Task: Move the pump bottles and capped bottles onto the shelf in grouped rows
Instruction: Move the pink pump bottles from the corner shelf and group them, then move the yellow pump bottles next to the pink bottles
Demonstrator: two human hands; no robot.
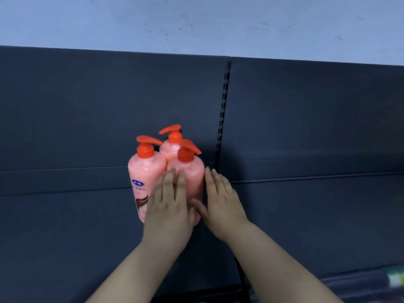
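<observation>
Front-right pump bottle (pixel 194 178) stands on the shelf (pixel 65 226), touching 2 more pump bottles (pixel 144 171) near the slotted upright (pixel 223 110); looks full, so probably heavy, smooth plastic likely slippery, best taken round the body, not the pump. Left hand (pixel 169 206) lies flat on its front, right hand (pixel 220 202) presses its side, all fingers straight, gripping nothing. Dark back panel (pixel 109 106) behind, scuffed pale wall (pixel 196 18) above
</observation>
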